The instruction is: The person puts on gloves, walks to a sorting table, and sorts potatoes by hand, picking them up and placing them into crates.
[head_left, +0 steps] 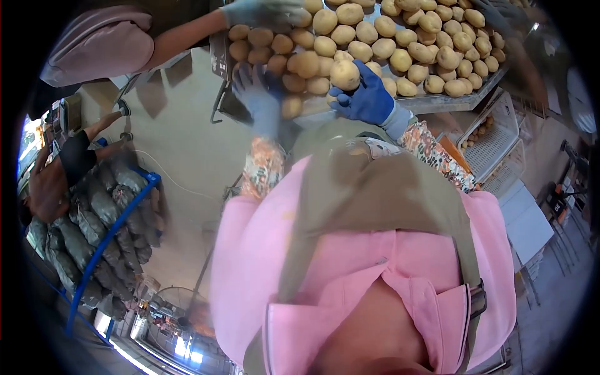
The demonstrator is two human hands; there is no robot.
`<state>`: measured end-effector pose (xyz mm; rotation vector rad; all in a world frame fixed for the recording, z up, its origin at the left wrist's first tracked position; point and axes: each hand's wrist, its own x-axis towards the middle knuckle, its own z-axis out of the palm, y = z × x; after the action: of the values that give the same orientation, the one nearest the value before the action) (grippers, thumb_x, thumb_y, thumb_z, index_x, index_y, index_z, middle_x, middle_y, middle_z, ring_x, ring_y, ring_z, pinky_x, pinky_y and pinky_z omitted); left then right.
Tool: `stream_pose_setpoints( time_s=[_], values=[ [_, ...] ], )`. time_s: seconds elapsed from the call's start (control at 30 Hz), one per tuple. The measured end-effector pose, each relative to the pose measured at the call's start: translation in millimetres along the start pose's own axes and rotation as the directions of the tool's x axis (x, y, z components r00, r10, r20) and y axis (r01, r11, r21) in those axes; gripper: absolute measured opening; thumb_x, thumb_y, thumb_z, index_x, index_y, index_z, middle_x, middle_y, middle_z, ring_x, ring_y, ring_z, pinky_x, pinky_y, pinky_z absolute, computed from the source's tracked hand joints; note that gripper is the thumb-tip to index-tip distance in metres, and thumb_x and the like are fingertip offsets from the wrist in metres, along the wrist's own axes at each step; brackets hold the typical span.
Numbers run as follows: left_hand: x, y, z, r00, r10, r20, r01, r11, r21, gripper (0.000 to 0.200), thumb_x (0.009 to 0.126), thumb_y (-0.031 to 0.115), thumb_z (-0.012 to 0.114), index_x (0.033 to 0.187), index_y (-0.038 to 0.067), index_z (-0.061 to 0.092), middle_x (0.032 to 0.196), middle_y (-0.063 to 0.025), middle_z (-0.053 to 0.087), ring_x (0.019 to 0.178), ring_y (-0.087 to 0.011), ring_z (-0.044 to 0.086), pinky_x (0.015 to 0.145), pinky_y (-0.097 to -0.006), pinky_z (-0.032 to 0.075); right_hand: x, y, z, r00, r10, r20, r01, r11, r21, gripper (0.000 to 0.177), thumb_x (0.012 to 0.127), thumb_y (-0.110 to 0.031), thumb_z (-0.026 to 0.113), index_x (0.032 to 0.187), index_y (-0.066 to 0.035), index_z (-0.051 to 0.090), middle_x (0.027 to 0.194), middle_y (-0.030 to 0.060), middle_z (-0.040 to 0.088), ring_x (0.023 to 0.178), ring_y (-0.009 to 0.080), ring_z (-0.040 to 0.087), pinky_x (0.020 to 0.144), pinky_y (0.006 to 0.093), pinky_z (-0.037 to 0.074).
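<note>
My right hand point(369, 97), in a blue glove, holds a potato point(345, 75) between its thumb and fingers, over the near edge of a metal table point(431, 103). To its left is my left hand point(257, 94), gloved and blurred by motion, its fingers apart beside the table's left end. No held object shows in it. Many potatoes point(400, 60) cover the tabletop; those near my left hand are smeared.
A co-worker's gloved hand point(265, 11) reaches over the potatoes at the top left; another person's arm point(531, 78) is at the right. Plastic crates point(490, 144) stand below the table's right side. Filled dark bags point(94, 219) lie on a blue-framed rack point(109, 237) at left, beside another person point(53, 181).
</note>
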<state>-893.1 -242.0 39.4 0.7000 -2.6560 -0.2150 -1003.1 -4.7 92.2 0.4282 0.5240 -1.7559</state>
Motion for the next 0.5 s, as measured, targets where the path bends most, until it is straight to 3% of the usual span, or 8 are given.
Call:
stream_pose_setpoints(
  time_s=[0.03, 0.1, 0.13, 0.17, 0.23, 0.3, 0.4, 0.5],
  values=[
    [21.5, 9.0, 6.6, 1.0, -0.012, 0.019, 0.012, 1.0, 0.011, 0.04, 0.087, 0.032, 0.057, 0.122, 0.011, 0.058, 0.132, -0.0192, 0.049, 0.121, -0.0418, 0.044, 0.103, -0.053, 0.03, -1.7, 3.2, 3.8, 0.993, -0.114, -0.042, 0.104, 0.978, -0.182, 0.056, 0.088, -0.059, 0.051, 0.113, -0.01, 0.057, 0.101, 0.0111, 0.06, 0.082, 0.0221, 0.056, 0.087, 0.0416, 0.048],
    [51.3, 32.3, 28.7, 0.997, 0.068, 0.046, -0.057, 0.977, -0.205, 0.047, 0.09, 0.036, 0.053, 0.131, 0.012, 0.051, 0.14, -0.0197, 0.042, 0.125, -0.0426, 0.041, 0.107, -0.0524, 0.028, -0.9, -4.0, 0.1, 0.996, 0.081, -0.023, -0.076, 0.983, 0.17, 0.053, 0.089, -0.056, 0.053, 0.115, -0.01, 0.057, 0.101, 0.0096, 0.06, 0.082, 0.0228, 0.056, 0.086, 0.0415, 0.048],
    [57.1, 56.8, 25.7, 0.98, 0.041, 0.195, 0.001, 0.978, -0.211, 0.051, 0.091, 0.038, 0.051, 0.135, 0.013, 0.047, 0.143, -0.0198, 0.037, 0.128, -0.0425, 0.038, 0.108, -0.0552, 0.025, -4.6, -6.4, 3.6, 0.997, 0.068, -0.026, -0.063, 0.984, 0.168, 0.053, 0.089, -0.056, 0.053, 0.115, -0.01, 0.057, 0.101, 0.0096, 0.06, 0.082, 0.0228, 0.056, 0.086, 0.0415, 0.048],
    [60.3, 83.1, 21.2, 0.94, 0.021, 0.339, 0.054, 0.976, -0.209, 0.055, 0.091, 0.04, 0.05, 0.139, 0.014, 0.042, 0.147, -0.0199, 0.033, 0.13, -0.0424, 0.036, 0.109, -0.058, 0.022, -10.0, -8.2, 7.7, 0.998, 0.047, -0.05, -0.037, 0.98, 0.193, 0.044, 0.09, -0.038, 0.057, 0.122, -0.008, 0.051, 0.107, 0.0096, 0.058, 0.089, 0.0202, 0.056, 0.084, 0.0368, 0.049],
    [31.7, 104.9, 28.6, 0.811, 0.194, 0.552, -0.249, 0.968, 0.025, 0.058, 0.091, 0.043, 0.049, 0.144, 0.021, 0.037, 0.151, -0.0202, 0.025, 0.133, -0.0433, 0.033, 0.108, -0.0653, 0.016, -14.4, -16.2, 7.2, 0.996, -0.016, -0.084, 0.034, 0.976, 0.217, 0.043, 0.091, -0.02, 0.061, 0.128, -0.006, 0.045, 0.114, 0.0097, 0.056, 0.096, 0.0176, 0.055, 0.083, 0.0322, 0.05],
    [2.1, 108.6, 16.2, 0.796, 0.214, 0.566, -0.165, 0.977, -0.136, 0.056, 0.09, 0.034, 0.052, 0.143, 0.025, 0.038, 0.15, -0.0231, 0.024, 0.129, -0.0449, 0.038, 0.098, -0.0652, 0.029, -14.1, -35.4, -9.2, 0.917, -0.367, -0.155, 0.269, 0.858, -0.438, 0.044, 0.09, -0.024, 0.062, 0.127, -0.006, 0.048, 0.11, 0.008, 0.058, 0.097, 0.0174, 0.057, 0.079, 0.0311, 0.05],
    [-29.3, 75.4, 0.9, 0.794, 0.284, 0.538, -0.314, 0.949, -0.037, 0.053, 0.093, 0.042, 0.049, 0.142, 0.026, 0.039, 0.146, -0.0149, 0.035, 0.128, -0.0332, 0.043, 0.101, -0.0574, 0.034, -16.5, -61.5, -26.0, 0.762, -0.633, -0.135, 0.017, 0.228, -0.973, 0.045, 0.089, -0.035, 0.06, 0.125, -0.009, 0.052, 0.111, 0.0114, 0.06, 0.092, 0.0249, 0.062, 0.075, 0.0366, 0.05],
    [-71.0, 36.1, -9.2, 0.837, 0.207, 0.506, -0.214, 0.976, -0.045, 0.051, 0.088, 0.034, 0.054, 0.137, 0.019, 0.046, 0.142, -0.0114, 0.043, 0.135, -0.0325, 0.033, 0.102, -0.0651, 0.026, 2.7, -26.6, -44.4, 0.762, -0.595, 0.258, -0.205, -0.598, -0.775, 0.036, 0.086, -0.027, 0.059, 0.122, -0.021, 0.057, 0.113, 0.0199, 0.057, 0.088, 0.0361, 0.061, 0.078, 0.0419, 0.05]
  ],
)
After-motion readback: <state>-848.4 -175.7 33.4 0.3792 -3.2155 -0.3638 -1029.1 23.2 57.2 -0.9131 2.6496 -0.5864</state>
